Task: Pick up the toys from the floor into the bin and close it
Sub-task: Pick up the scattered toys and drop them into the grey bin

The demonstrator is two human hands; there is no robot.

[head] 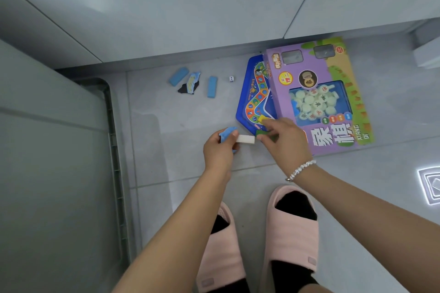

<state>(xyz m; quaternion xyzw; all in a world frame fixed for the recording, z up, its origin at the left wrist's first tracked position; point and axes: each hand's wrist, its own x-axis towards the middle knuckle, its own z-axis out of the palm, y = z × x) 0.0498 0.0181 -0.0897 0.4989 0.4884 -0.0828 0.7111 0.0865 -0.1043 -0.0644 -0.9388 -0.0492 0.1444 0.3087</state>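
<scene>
My left hand [220,147] grips a blue toy piece [227,133] and pinches one end of a white block [245,139]. My right hand [283,138] holds small pieces, a yellow one [264,118] and a green one [262,132], right beside the white block's other end. Under my right hand lie a blue game board [252,93] and a purple chess box [319,93] on the floor. Farther off lie two blue blocks [179,76] [212,87], a torn blue card [190,83] and a white die [231,79].
A large grey bin [54,150] with its lid fills the left side. White cabinet fronts [190,7] run along the back. My two feet in pink slippers [292,228] stand on the grey tile floor below my arms.
</scene>
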